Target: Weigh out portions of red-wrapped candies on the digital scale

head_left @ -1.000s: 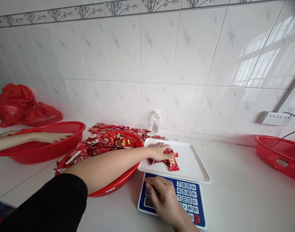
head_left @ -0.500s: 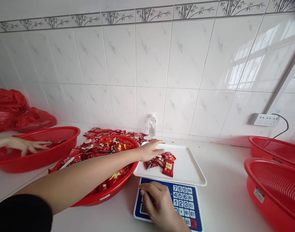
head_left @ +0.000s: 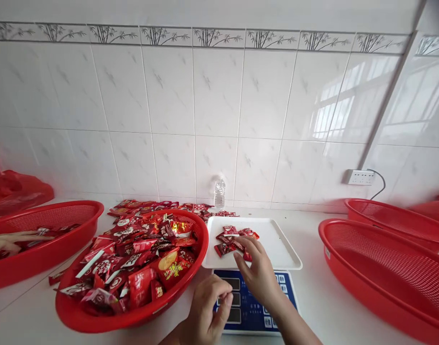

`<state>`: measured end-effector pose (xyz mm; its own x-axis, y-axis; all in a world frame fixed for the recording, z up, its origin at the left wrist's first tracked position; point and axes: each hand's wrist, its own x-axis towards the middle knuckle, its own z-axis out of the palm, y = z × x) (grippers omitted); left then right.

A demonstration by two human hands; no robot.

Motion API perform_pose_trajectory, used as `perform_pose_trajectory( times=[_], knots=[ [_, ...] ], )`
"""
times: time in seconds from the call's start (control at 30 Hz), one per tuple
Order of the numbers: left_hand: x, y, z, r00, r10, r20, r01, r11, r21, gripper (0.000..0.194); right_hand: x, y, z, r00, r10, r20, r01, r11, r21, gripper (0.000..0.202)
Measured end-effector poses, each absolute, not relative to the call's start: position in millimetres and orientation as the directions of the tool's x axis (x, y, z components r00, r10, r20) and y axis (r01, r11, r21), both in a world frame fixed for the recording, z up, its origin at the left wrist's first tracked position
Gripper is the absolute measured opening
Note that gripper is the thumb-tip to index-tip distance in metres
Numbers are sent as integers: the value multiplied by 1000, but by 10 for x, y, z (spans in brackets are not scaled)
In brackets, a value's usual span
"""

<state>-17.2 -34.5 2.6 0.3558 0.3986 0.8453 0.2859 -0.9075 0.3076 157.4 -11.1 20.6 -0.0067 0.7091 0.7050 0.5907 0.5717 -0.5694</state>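
Observation:
My left hand (head_left: 208, 304) is at the left edge of a blue-and-white digital scale (head_left: 253, 306), fingers curled, thumb and forefinger close together; nothing shows in them. My right hand (head_left: 260, 273) is over the near edge of the scale's white tray (head_left: 278, 247). Its fingers are bent and apart, reaching toward a few red wrapped candies (head_left: 224, 249) on the tray; whether the fingertips touch them I cannot tell. The hand and forearm cover part of the keypad. Left of the scale stands a red basket (head_left: 205, 239) heaped with red candy packets (head_left: 138, 282).
At far left, another person's hand (head_left: 7, 244) is inside a second red basket (head_left: 97, 211). More packets (head_left: 133, 206) and a clear plastic bottle (head_left: 219, 194) lie and stand along the wall. Two red baskets (head_left: 348, 278) are on the right, below a socket strip (head_left: 361, 177).
The left arm has drawn back from the tray to the scale's left edge. The right hand has gone from the keypad up to the tray. More packets now show there; the view has shifted right.

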Motion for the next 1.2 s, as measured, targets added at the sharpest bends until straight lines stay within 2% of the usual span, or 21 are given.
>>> perform_pose_trajectory(
  times=[0.1, 0.23, 0.33, 0.53, 0.67, 0.83, 1.0, 1.2],
  knots=[
    [-196, -268, -64, 383, 384, 840, 263, -917, 299, 24, 1722, 95, 258, -74, 783, 617, 746, 454, -488, 43],
    [-282, -285, -107, 344, 493, 799, 223, -869, 441, 23, 1837, 381, 238, -185, 925, 331, 885, 303, -354, 61],
    [-293, -315, -146, 351, 540, 765, 183, -841, 509, 21, 1852, 542, 233, -263, 944, 200, 908, 312, -280, 69],
    [-258, -316, -203, 369, 546, 752, 154, -834, 531, 22, 1822, 630, 297, -377, 876, 299, 873, 444, -200, 51],
    [-241, -310, -242, 365, 522, 771, 130, -848, 513, 22, 1834, 668, 285, -401, 825, 398, 863, 486, -138, 37],
    [-212, -296, -246, 334, 578, 744, 146, -812, 565, 17, 1904, 779, 275, -414, 768, 488, 845, 524, -108, 26],
    [-222, -257, -236, 394, 567, 723, 184, -820, 542, 16, 1977, 782, 370, -335, 753, 567, 829, 521, -202, 24],
    [-224, -246, -243, 416, 520, 746, 184, -851, 491, 15, 1977, 647, 486, -208, 809, 550, 756, 490, -435, 29]
  ],
)
